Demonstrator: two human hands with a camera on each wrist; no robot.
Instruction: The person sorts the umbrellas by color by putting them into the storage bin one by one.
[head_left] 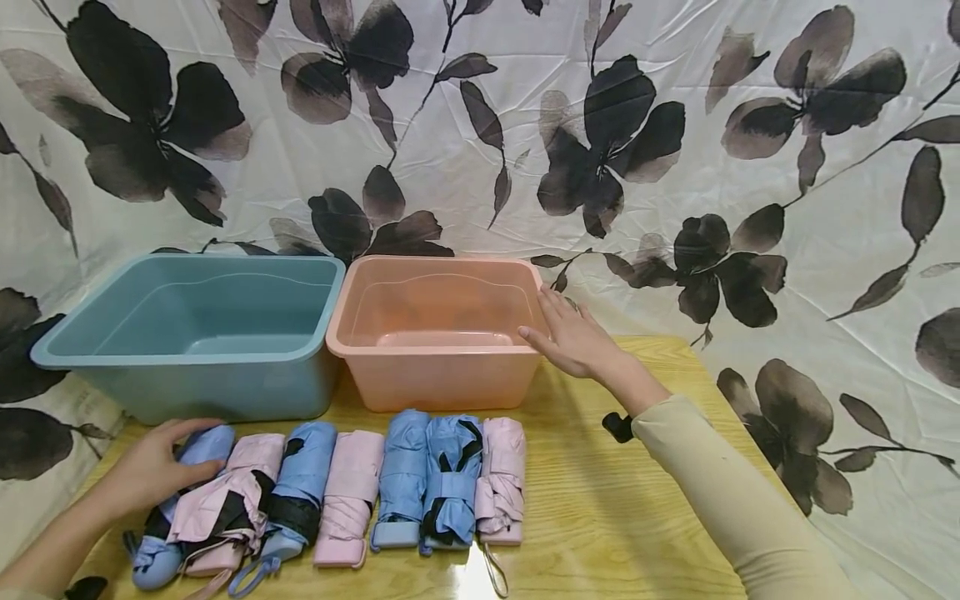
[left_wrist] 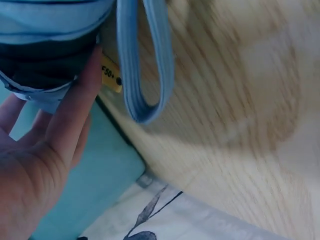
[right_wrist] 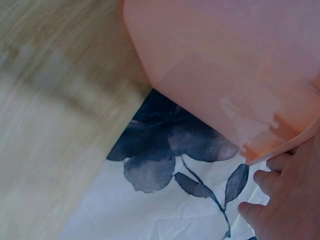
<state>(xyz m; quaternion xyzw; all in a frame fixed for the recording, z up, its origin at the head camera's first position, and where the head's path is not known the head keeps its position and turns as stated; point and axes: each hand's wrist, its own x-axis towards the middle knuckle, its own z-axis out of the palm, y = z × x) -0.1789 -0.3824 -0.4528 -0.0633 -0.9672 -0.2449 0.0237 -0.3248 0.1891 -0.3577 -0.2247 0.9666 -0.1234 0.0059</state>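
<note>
My left hand [head_left: 153, 462] grips the upper part of the leftmost folded blue umbrella [head_left: 156, 560], its thumb on the right side. In the left wrist view, that blue umbrella [left_wrist: 50, 22] shows a dark band and a wrist strap [left_wrist: 142, 102]. Straight fingers of my right hand [head_left: 581, 337] touch the right rim of the peach plastic bin [head_left: 442, 379], with the thumb over its edge. Right of the held umbrella lie a pink umbrella [head_left: 225, 508], a blue umbrella [head_left: 303, 475], another pink umbrella [head_left: 348, 492] and several more in a row.
A teal plastic bin [head_left: 225, 387] stands left of the peach one, their rims touching. Both bins have nothing visible inside. The wooden table [head_left: 600, 517] extends to the right. Flower-printed cloth [head_left: 480, 167] hangs behind and beside it.
</note>
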